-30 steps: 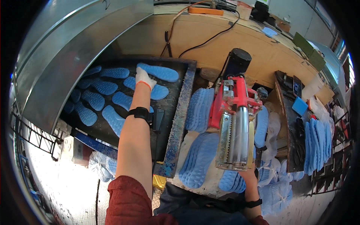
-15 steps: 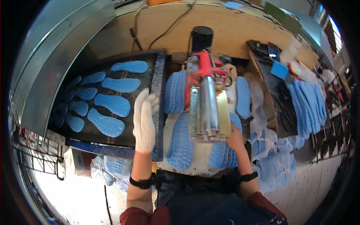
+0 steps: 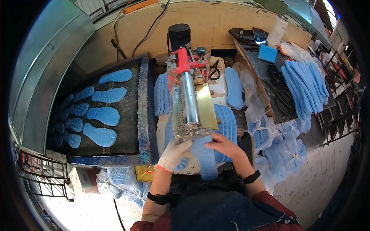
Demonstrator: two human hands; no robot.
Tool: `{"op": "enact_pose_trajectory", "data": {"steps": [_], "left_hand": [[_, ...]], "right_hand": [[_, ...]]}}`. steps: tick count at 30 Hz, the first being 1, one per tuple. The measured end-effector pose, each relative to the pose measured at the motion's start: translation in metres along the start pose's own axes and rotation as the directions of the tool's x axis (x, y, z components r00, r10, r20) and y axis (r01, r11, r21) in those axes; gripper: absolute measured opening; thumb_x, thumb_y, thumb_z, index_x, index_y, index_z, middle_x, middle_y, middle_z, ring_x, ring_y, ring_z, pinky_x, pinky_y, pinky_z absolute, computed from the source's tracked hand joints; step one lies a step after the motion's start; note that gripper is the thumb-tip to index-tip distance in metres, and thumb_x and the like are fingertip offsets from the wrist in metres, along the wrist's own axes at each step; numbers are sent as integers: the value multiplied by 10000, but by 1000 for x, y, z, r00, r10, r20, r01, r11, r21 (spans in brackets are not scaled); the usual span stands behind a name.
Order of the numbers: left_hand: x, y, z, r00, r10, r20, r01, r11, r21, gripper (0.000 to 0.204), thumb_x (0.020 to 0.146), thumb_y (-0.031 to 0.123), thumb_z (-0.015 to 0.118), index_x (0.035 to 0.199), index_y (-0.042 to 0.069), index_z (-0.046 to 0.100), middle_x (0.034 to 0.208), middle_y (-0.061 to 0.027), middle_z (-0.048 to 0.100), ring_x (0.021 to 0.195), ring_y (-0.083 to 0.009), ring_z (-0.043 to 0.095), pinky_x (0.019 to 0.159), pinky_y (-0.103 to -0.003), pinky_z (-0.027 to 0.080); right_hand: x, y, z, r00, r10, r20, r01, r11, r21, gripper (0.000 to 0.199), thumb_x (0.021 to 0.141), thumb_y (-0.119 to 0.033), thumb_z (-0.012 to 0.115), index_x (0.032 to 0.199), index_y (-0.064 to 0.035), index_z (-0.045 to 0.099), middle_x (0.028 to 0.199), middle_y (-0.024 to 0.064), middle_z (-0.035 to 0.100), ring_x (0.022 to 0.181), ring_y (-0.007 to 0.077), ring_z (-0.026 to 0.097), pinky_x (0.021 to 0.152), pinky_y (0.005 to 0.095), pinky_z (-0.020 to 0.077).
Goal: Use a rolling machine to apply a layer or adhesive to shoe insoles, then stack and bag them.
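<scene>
A blue textured insole point(image 3: 205, 159) hangs in front of a red-and-metal machine point(image 3: 188, 88), its upper end against the machine's front edge. My left hand point(image 3: 174, 154), in a white knit glove, is closed at the insole's upper left side; part of its fingers is hidden under the machine's front. My bare right hand point(image 3: 226, 147) pinches the insole's upper right edge, thumb on top. Stacked blue insoles point(image 3: 226, 127) stand just beyond my right hand, and another stack point(image 3: 162, 94) is left of the machine.
To the left, a dark conveyor belt point(image 3: 127, 134) with a blue frame carries several single insoles. At right, a side table point(image 3: 269, 98) holds a pile of insoles point(image 3: 306, 86), a phone point(image 3: 259, 35), a blue box point(image 3: 267, 53) and a bottle point(image 3: 277, 30). Bagged insoles point(image 3: 285, 158) sit below.
My left hand has moved from beside the conveyor to the machine's front. An insole now hangs between both hands, and my right hand has come out from the machine's right side. The view has shifted.
</scene>
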State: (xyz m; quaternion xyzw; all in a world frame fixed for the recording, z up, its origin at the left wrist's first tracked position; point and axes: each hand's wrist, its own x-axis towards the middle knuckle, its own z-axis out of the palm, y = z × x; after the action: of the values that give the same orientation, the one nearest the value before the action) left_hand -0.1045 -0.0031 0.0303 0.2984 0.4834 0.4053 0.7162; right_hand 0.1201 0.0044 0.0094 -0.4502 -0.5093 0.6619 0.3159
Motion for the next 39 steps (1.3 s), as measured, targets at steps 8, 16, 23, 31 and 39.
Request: {"op": "enact_pose_trajectory", "data": {"steps": [8,16,23,31,39], "left_hand": [[-15,64,-5,823,554,-122,-344,658,670,479,835,67,523,1310,33,472,1129,-172,632,1024,-259,614,898,-338,454],[-24,114,22,765,578,284,-377,44,925,474,742,-37,443,1194,39,565,974,-166,584,889,-352,594,775,-376,470],[-29,107,22,712,586,386,-381,-139,914,485,732,-7,487,1208,66,543,877,-162,547,765,-375,583,653,-435,472],[-30,115,12,708,499,500,-336,-385,860,475,728,-20,493,1200,16,538,885,-157,559,784,-326,610,666,-375,503],[-8,100,-16,863,439,250,-501,686,527,557,740,-89,398,1271,-7,544,1170,-61,603,1046,-126,537,897,-229,407]], "right_hand": [[14,16,-16,992,-61,-114,57,998,-36,304,917,-192,588,1160,-16,542,925,39,610,784,115,572,655,267,463],[23,41,-32,974,-39,-221,17,995,-100,254,941,-153,535,1147,-5,537,886,43,625,740,112,594,619,252,465],[25,42,-34,973,-26,-231,-4,992,-127,256,943,-140,523,1151,9,537,887,53,627,733,117,604,611,257,476],[25,35,-30,974,-29,-223,-10,985,-172,259,945,-148,522,1155,3,542,874,46,620,731,114,607,607,257,477],[25,42,-37,971,5,-240,-30,994,-103,254,951,-156,520,1158,-10,544,884,48,627,745,116,616,612,257,479]]}}
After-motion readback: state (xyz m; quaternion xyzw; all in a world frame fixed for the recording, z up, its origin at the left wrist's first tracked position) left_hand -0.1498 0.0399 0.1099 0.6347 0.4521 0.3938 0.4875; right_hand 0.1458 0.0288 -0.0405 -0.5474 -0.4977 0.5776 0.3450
